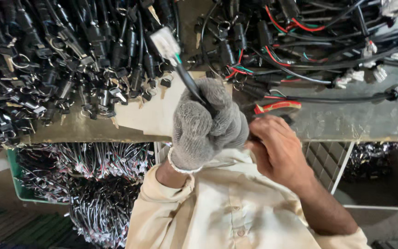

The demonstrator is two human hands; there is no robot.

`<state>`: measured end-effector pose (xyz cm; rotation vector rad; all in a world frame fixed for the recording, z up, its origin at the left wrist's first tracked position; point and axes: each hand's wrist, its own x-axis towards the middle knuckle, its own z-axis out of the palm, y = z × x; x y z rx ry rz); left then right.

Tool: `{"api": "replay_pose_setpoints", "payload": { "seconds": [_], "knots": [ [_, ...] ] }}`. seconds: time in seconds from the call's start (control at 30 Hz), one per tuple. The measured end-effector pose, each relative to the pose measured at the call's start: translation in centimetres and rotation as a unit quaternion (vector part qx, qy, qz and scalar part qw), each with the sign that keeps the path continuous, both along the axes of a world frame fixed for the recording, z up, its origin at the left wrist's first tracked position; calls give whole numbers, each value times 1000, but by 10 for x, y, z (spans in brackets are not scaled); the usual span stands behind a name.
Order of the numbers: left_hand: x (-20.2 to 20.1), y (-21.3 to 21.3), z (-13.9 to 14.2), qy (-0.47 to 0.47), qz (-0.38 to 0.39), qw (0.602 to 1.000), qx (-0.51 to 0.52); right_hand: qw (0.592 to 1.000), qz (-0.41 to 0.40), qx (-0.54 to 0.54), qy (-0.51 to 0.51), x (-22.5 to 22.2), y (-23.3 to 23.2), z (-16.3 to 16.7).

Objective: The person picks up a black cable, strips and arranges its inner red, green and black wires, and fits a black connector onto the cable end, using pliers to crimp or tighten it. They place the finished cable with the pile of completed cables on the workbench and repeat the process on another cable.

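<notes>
A black sheathed cable (190, 83) with a white plastic connector (165, 43) at its far end is the thing in hand. The sheath is smooth and dark, and where it meets the connector a short green wire shows. The connector is a pale, blocky plug, a little blurred, with flat faces.

The cable's long axis runs on a slant, from the gloved fist near the middle of the view up toward 11 o'clock. The connector end points away from the person, toward the heap of black key-switch parts (56, 64) at 10 o'clock on the workbench (346, 122). The lower end vanishes into the glove.

The left hand (206, 122), in a grey knitted glove, is clenched tight around the cable, its knuckles toward the camera. The right hand (277, 150) is bare and sits just beside the glove, at about 4 o'clock from it, fingers curled inward and closed on something dark at the glove's edge; what it pinches cannot be made out.

A piece of cardboard (155, 113) lies on the bench under the cable. At 1 to 2 o'clock lies a tangle of black, red and green wire harnesses (300, 41). Below the bench edge, at 8 o'clock, a green crate (14, 177) holds bundled thin wires (93, 184).
</notes>
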<state>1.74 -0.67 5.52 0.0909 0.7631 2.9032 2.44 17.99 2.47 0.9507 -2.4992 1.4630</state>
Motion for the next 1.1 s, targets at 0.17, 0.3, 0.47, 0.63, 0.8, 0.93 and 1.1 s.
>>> {"api": "replay_pose_setpoints", "payload": {
  "seconds": [0.17, 0.3, 0.47, 0.63, 0.8, 0.93, 1.1],
  "knots": [
    [-3, 0, -2, -100, -34, 992, 74, 995, -11, 40, 90, 8, 1, 2],
    [-2, 1, -2, -72, -70, 992, 73, 995, 41, -76, -53, 16, 14, -28],
    [0, 9, -14, -31, -96, 995, 18, 959, -6, -151, -239, 48, 15, -65],
    [8, 6, -17, -50, -85, 994, -56, 949, -50, -195, -244, 46, 2, -67],
    [12, 10, -10, -16, -116, 983, -139, 975, -86, -179, -98, -2, 17, 4],
    [7, 26, -9, 115, -167, 927, -316, 971, -60, -128, -194, -33, 24, 69],
    [17, 30, -5, 59, -180, 915, -357, 913, -129, -341, -183, -41, 7, 81]
  ]
}}
